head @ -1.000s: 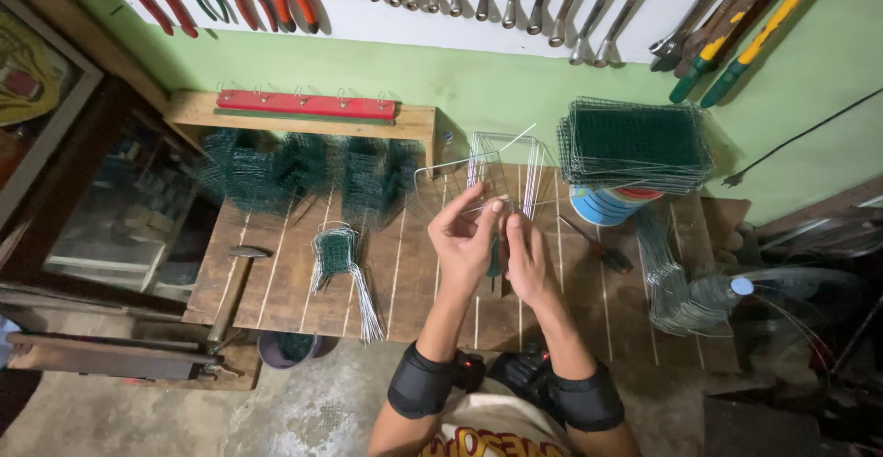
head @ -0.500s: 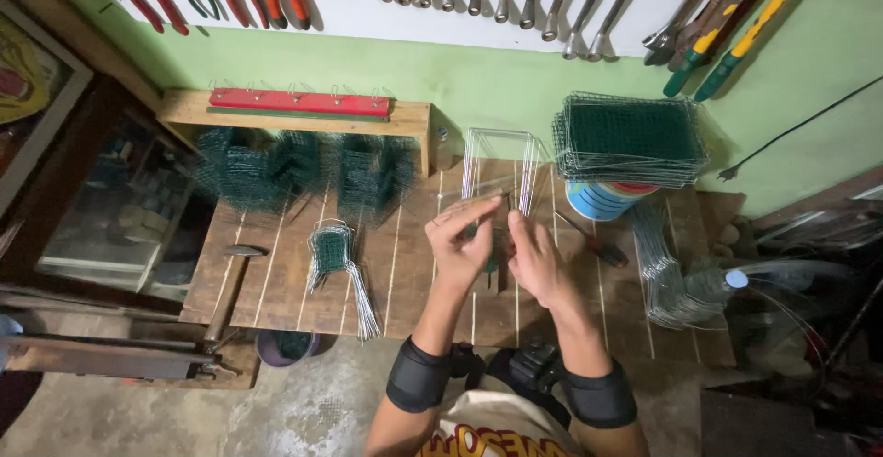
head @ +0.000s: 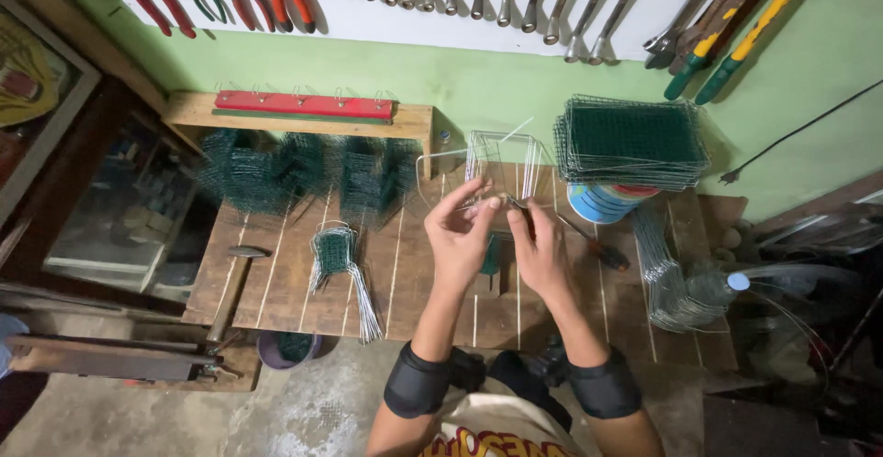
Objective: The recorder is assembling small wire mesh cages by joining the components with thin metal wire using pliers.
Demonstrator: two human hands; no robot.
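Both my hands are raised over a wooden slatted workbench. My left hand pinches a thin bent steel wire that loops up and to the left. My right hand grips small pliers closed on the same wire where the two hands meet. Just behind the hands stands a bundle of bent wire frames. A small green piece shows under the hands; its shape is hidden.
Stacked green mesh panels rest on a blue-and-white tub. Folded green mesh pieces, a mesh-and-wire bundle, a hammer, a screwdriver and wire hoops lie about. Pliers and wrenches hang on the wall.
The view has shifted slightly. My hands stay together on the wire, and the long wire end has swung from the right to the left.
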